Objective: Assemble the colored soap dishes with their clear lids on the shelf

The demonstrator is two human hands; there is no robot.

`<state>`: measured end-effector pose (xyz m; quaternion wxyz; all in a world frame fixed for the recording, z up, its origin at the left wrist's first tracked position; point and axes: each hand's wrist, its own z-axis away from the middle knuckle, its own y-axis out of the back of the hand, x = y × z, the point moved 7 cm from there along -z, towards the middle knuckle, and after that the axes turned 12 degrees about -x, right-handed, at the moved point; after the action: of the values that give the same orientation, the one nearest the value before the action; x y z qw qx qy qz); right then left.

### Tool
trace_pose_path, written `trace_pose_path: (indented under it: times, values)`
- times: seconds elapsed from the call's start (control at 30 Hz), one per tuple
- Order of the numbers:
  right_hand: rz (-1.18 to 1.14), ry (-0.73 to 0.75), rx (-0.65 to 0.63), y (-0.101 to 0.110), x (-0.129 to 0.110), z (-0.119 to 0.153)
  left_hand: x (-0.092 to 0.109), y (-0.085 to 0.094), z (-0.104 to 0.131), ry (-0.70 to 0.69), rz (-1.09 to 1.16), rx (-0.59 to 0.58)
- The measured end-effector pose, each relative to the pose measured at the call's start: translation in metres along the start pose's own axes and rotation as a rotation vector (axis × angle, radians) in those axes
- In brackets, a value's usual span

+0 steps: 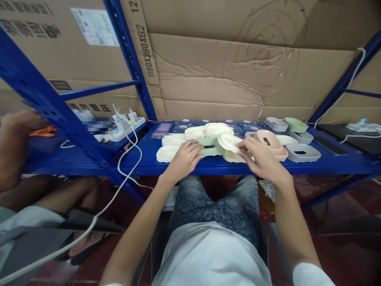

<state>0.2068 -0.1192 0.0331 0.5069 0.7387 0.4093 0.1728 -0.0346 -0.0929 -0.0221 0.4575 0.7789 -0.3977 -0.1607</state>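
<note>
My left hand [187, 157] is closed on the left end of a pale green soap dish [210, 151] that has a dark slot in its middle. My right hand [259, 154] pinches a cream oval tray [228, 141], which is tilted over the green dish's right end. Beneath it, another cream piece [233, 157] lies at the table's front edge, partly hidden. Several more cream trays [166, 153] lie to the left and behind. Just beyond my right hand are pink soap dishes [268, 140], one resting on another.
Grey dishes [303, 153] and a green dish [295, 124] lie on the right of the blue table [139, 161]. A power strip [123, 129] with a white cable [119, 184] hangs at left. A dark flat slab [331, 145] lies at right. Another person's arm [13, 151] shows far left.
</note>
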Motion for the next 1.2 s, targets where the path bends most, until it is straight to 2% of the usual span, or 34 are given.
trace_pose_path:
  times: [0.1,0.23,0.37,0.43,0.6,0.73,0.93,1.0,1.2]
  values:
    - [-0.015,0.054,0.130,0.014,-0.016,0.006,0.006,0.012,-0.001,0.006,0.092,0.102]
    - [0.057,0.116,0.284,0.025,-0.041,0.012,0.005,0.028,0.001,0.150,0.200,0.272]
    - [0.101,0.169,0.412,0.025,-0.052,0.015,0.000,0.034,0.004,0.287,0.325,0.337]
    - [0.086,0.181,0.407,0.019,-0.051,0.011,-0.003,0.035,0.005,0.319,0.430,0.351]
    - [0.121,0.167,0.292,-0.008,-0.046,-0.006,0.001,0.032,-0.002,0.289,0.707,0.307]
    - [0.202,0.193,0.266,-0.025,-0.042,-0.016,0.008,0.025,-0.005,0.268,0.718,0.197]
    - [0.336,0.211,0.408,-0.029,-0.037,-0.015,0.021,0.016,-0.009,0.127,0.692,0.035]
    - [0.316,0.224,0.462,-0.030,-0.036,-0.013,0.026,0.016,-0.010,0.100,0.636,0.034]
    - [0.294,0.204,0.573,-0.046,-0.032,-0.010,0.029,0.016,-0.009,0.159,0.460,0.105]
